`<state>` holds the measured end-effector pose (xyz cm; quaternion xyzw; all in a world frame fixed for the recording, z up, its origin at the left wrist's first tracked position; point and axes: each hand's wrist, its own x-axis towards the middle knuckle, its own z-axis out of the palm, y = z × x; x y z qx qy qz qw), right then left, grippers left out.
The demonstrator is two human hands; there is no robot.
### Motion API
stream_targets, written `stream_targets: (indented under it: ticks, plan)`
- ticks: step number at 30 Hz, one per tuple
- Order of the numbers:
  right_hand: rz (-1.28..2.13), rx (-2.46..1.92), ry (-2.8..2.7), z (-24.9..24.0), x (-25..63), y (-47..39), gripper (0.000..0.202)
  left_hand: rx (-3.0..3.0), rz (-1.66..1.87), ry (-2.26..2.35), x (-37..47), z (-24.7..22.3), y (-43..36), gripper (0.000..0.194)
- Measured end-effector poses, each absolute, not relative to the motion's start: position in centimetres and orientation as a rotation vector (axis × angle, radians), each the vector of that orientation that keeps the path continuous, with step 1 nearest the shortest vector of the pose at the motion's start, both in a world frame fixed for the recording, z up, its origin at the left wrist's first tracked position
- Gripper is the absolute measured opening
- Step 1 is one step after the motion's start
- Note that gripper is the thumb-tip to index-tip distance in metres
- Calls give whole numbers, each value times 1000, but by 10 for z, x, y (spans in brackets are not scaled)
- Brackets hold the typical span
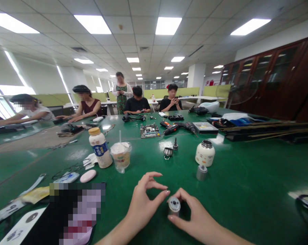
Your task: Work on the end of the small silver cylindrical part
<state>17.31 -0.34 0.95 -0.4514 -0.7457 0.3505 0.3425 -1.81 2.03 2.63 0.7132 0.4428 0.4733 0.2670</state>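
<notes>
My right hand [192,211] has its thumb and fingers closed around a small grey metal cylinder [174,204]. Its round, pale top with dark holes faces up. Just left of it, my left hand [149,195] holds nothing, fingers curved and apart, its thumb tip close to the cylinder. Farther off stands a similar grey cylinder [201,173], in front of a cream, lidless flask [205,153] with painted faces. Beyond my hands lie a small steel cup-shaped piece [168,152] with a ring and a dark stepped metal part [175,144].
At left are a bottle [101,149], a plastic drink cup [121,156] with straw, a pink oval case [88,176] and a blurred-out phone [85,211]. Farther back lie a circuit board [150,131] and power drills [170,128]. Several people sit or stand around the green table [246,180].
</notes>
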Motion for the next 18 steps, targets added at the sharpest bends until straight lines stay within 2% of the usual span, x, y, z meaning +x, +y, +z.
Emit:
stream_targets:
  ticks: [5, 12, 14, 18]
  plan:
    - [932, -1123, -1926, 9, 172, -5, 18, 1980, 1172, 1158, -7, 36, 2, 47]
    - [915, -1156, -1914, 8, 171, -3, 20, 2051, 1128, 1200, -5, 36, 3, 24]
    - [916, -1148, -1914, 7, 171, -3, 20, 2069, 1120, 1184, -5, 37, 3, 31]
    - [914, -1134, -1918, 7, 172, -3, 21, 2141, 1078, 1057, -8, 40, -2, 56]
